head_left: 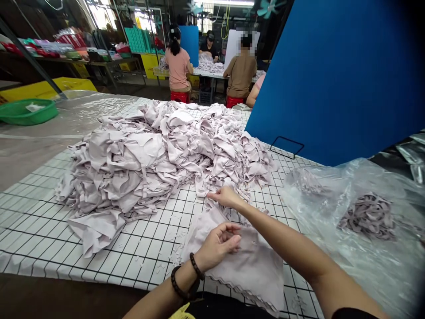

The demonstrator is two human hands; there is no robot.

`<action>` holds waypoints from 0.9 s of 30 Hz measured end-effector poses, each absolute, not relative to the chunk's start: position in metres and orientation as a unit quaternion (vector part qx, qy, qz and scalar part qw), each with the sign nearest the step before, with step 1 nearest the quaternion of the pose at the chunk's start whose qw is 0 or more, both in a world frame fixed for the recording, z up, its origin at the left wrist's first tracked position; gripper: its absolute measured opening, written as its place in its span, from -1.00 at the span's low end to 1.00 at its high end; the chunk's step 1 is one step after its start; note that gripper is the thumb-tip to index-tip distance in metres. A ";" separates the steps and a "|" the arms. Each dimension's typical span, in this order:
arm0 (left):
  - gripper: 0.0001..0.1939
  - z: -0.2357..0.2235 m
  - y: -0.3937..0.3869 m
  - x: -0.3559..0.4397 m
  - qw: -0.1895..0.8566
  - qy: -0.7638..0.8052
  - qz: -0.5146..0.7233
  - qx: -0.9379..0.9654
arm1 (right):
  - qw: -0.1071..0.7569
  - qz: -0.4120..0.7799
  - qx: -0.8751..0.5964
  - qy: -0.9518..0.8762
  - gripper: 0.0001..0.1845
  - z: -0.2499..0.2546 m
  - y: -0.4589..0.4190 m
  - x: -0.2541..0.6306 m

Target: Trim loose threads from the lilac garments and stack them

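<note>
A big heap of pale lilac fabric pieces (159,155) covers the middle of a white table with a black grid (40,221). A neat stack of the same pieces (252,270) lies at the near edge. My left hand (217,246), with dark bead bracelets on the wrist, rests on that stack with its fingers curled in a pinch on the top piece. My right hand (226,197) reaches forward to the heap's near edge, fingers closed on a fabric piece there.
A clear plastic bag (358,221) holding lilac strips lies at the right. A tall blue board (335,75) stands behind it. A green basin (26,111) sits far left on plastic sheeting. Three people sit at a far table (212,73).
</note>
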State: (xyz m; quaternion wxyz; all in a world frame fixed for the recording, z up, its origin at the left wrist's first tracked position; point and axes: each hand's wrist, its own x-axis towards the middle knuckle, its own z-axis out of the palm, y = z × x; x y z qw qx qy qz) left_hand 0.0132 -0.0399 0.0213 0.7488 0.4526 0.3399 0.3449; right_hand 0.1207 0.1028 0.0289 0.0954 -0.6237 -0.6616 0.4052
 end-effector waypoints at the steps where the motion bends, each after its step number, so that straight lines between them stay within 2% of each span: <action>1: -0.53 0.015 -0.038 0.010 0.775 0.327 0.354 0.409 | 0.105 0.417 -0.645 -0.632 -0.60 0.020 0.107 0.113; 4: -0.45 0.001 -0.033 0.004 0.820 0.301 0.368 0.319 | 0.144 0.469 -0.664 -0.565 -0.68 0.004 0.118 0.106; 9: -0.49 0.001 -0.028 0.000 0.862 0.280 0.351 0.235 | 0.217 0.548 -0.636 -0.497 -0.68 0.005 0.121 0.120; 14: -0.52 0.003 -0.023 -0.004 0.878 0.267 0.365 0.157 | 0.314 0.624 -0.568 -0.435 -0.68 0.020 0.122 0.137; 20: -0.48 -0.004 -0.021 -0.004 0.884 0.276 0.354 0.129 | 0.437 0.627 -0.498 -0.410 -0.65 0.056 0.127 0.153; 23: -0.46 0.000 -0.021 -0.005 0.889 0.267 0.351 0.122 | 0.473 0.549 -0.484 -0.490 -0.63 0.070 0.111 0.154; 25: -0.43 0.010 -0.020 -0.006 0.893 0.246 0.359 0.116 | 0.458 0.420 -0.475 -0.623 -0.66 0.074 0.093 0.154; 27: -0.40 0.023 -0.017 -0.008 0.891 0.221 0.380 0.115 | 0.394 0.246 -0.413 -0.783 -0.72 0.075 0.074 0.156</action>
